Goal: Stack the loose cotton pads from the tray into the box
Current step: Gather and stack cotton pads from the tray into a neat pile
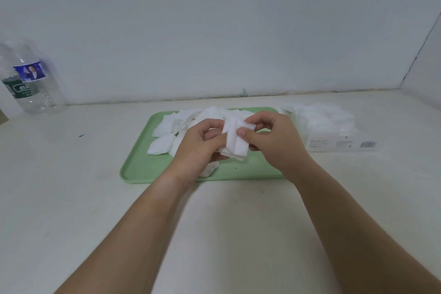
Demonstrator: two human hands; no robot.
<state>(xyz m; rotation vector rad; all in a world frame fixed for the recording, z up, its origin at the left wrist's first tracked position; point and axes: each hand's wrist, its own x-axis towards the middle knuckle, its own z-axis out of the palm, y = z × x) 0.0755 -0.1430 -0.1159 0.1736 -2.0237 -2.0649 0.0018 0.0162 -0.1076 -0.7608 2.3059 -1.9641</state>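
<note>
A small stack of white cotton pads (235,143) is held above the green tray (140,162). My left hand (198,148) grips the stack from the left and below. My right hand (272,141) pinches it from the right, thumb on its front face. Several loose pads (171,124) lie scattered across the tray's far half, and one pad (210,169) shows under my left wrist. The clear plastic box (334,131) stands right of the tray with white pads heaped in it.
Two clear plastic water bottles (35,83) stand at the far left against the wall. The pale tabletop (226,222) stretches toward me below the tray. A wall corner rises at the far right.
</note>
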